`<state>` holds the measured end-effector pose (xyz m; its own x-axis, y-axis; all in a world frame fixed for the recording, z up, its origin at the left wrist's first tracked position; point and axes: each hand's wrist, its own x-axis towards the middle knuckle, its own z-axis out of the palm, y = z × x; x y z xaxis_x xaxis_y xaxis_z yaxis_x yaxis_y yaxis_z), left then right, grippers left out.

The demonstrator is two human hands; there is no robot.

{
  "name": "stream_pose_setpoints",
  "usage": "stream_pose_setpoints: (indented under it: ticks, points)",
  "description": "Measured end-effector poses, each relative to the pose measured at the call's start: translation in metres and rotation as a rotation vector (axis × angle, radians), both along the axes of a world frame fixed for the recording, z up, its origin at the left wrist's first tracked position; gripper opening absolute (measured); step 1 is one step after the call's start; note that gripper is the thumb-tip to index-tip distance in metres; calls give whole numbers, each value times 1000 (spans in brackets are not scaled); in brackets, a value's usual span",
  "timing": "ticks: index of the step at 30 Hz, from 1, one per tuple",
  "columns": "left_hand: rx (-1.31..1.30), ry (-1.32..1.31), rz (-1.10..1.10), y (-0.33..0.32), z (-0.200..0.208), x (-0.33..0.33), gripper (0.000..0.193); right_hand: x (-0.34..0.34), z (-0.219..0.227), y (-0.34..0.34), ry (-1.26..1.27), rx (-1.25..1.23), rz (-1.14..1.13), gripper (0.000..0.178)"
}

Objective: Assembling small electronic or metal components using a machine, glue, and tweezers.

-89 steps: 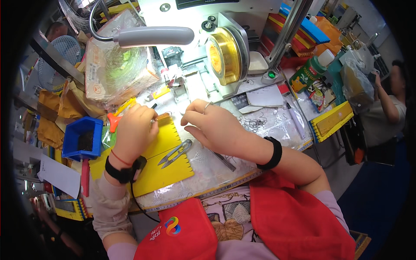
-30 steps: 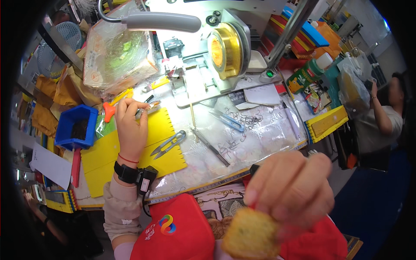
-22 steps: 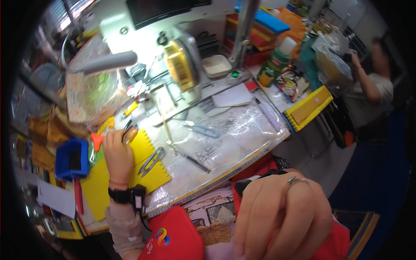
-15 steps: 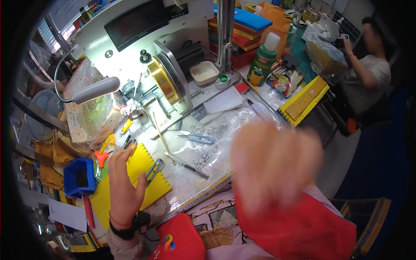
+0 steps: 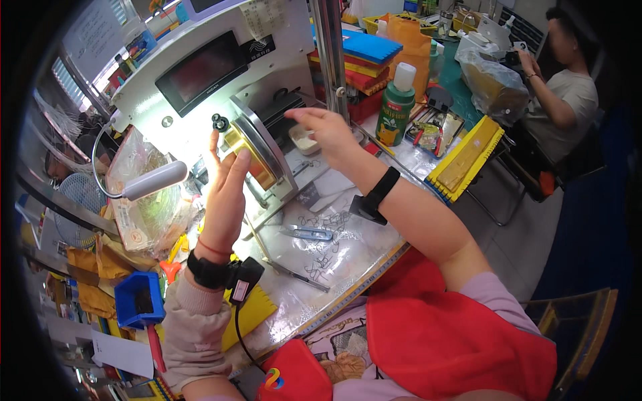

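My left hand (image 5: 227,190) is raised in front of the white machine, beside its round gold wheel (image 5: 249,159). Its index finger points up close to the black knob (image 5: 219,122). The thumb stands apart from that finger, and I see nothing held. My right hand (image 5: 329,137) reaches left across the machine's right side, over a small white dish (image 5: 304,142). Its fingers stretch toward the wheel, loosely bent, with no object visible in them. Below lie blue-handled thread snips (image 5: 309,232) and a thin metal tool (image 5: 294,267) on the bench.
Dark curved wire bits (image 5: 328,250) are scattered on the plastic-covered bench. A blue bin (image 5: 139,299) and yellow sheet (image 5: 257,311) are at the left. A green bottle (image 5: 396,110) and a yellow-edged tray (image 5: 465,160) stand right. Another person (image 5: 568,100) sits at the far right.
My left hand has moved up from the yellow sheet to the wheel. My right hand has swung from the near right, where it was blurred, up and left to the machine.
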<state>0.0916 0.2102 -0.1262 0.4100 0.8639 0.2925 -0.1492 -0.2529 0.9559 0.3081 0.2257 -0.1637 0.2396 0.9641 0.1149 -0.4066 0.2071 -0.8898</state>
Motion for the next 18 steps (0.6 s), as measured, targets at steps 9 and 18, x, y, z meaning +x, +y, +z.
stream_pose_setpoints:
  ticks: [9,18]
  points:
    - [-127,-138,-96,12,1,8,76,-38,1,8,45,69,446,38]
    - [975,1031,485,-39,6,-66,23,-33,-9,-7,-5,-58,252,33]
